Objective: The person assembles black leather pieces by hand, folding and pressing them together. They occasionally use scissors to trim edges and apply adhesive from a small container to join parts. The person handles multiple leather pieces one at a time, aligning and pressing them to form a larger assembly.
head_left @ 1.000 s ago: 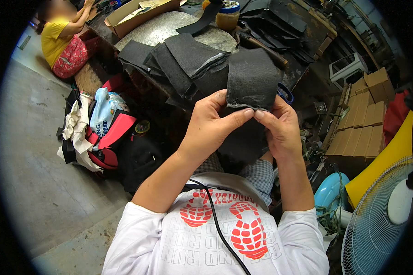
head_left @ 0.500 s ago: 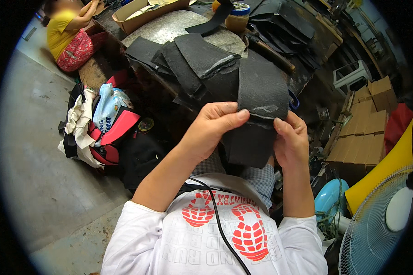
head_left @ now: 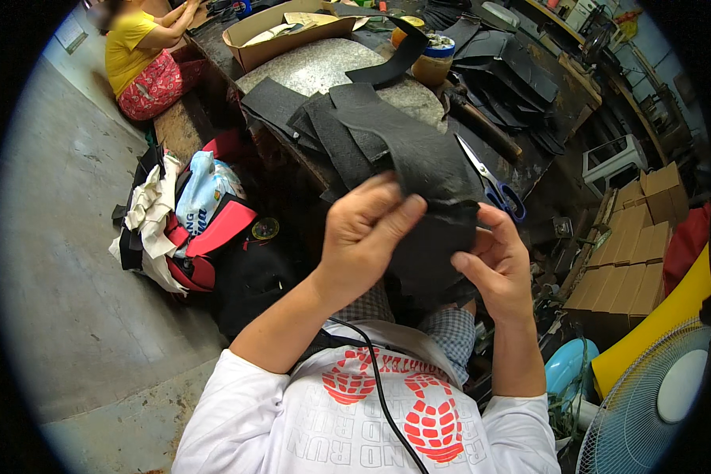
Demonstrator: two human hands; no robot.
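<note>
A black leather-like strip [head_left: 433, 150] hangs bent across my hands, its upper part lying towards the worktable and its lower flap [head_left: 430, 253] drooping over my lap. My left hand [head_left: 367, 225] pinches its left edge at the fold between thumb and fingers; the fingertips are blurred. At the right edge my right hand [head_left: 498, 261] has curled fingers, the thumb low on the flap and the index finger at the fold. More black pieces [head_left: 332, 134] lie overlapped beneath and left of the strip. Blue-handled scissors [head_left: 494, 186] rest just right of it, blades apart.
On the worktable are a pale round slab [head_left: 300, 67], a cardboard tray [head_left: 284, 35], a jar [head_left: 434, 59] and a hammer-like wooden handle [head_left: 486, 126]. Scraps fill a pile [head_left: 189, 213] at left. Boxes [head_left: 624, 253] and a fan [head_left: 656, 403] stand right. A seated person [head_left: 138, 63] works far left.
The strip has turned and bent at the fold, and my left hand has tilted up. My right thumb has slid lower. The scissors now show fully, and the view has shifted slightly.
</note>
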